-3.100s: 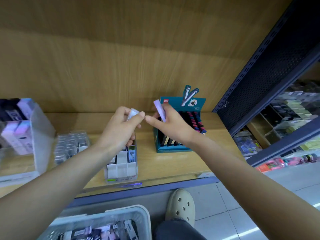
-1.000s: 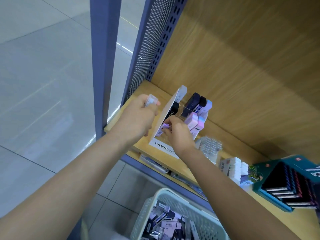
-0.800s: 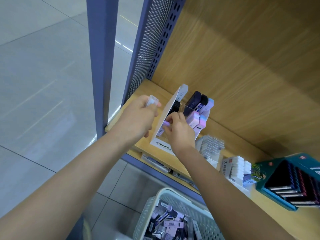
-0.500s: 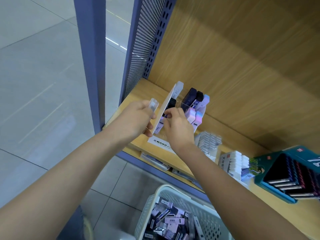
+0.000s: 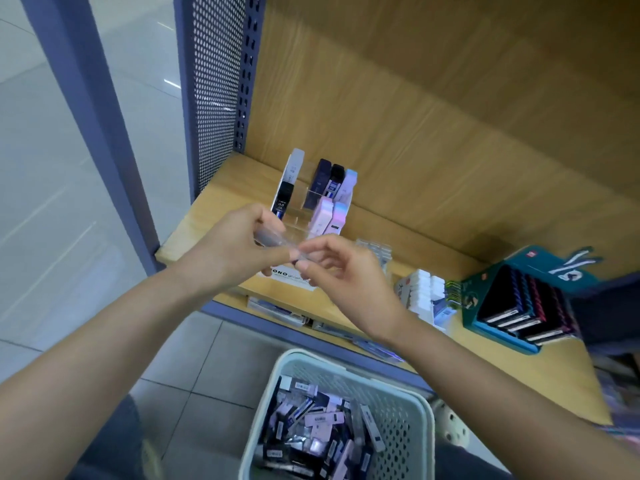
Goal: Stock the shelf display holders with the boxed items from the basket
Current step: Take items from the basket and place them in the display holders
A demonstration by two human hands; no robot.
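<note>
Right hand (image 5: 346,275) has left the tiered clear acrylic display holder (image 5: 294,220), where it was working half a second ago. It now meets the left hand (image 5: 235,252) in front of the holder. Thumb and forefinger of the right hand pinch the near end of the small translucent plastic box (image 5: 277,241). The left hand grips the other end of the same box with curled fingers.

Judgement: the previous item is seated, and the next one is being passed across for insertion.

Materials and shapes:
- The held box is slim, rectangular and semi-clear. Its surface looks smooth and could slip in a light pinch.
- The holder has stepped transparent compartments on a white printed card base. It stands on the light wood-grain shelf (image 5: 214,209).
- Glossy lilac and pale-blue slim boxes (image 5: 327,216) stand upright in the front tier, with dark ones behind.
- The pale perforated plastic basket (image 5: 346,363) sits below the shelf edge. It holds many loosely heaped boxed items (image 5: 311,420).
</note>
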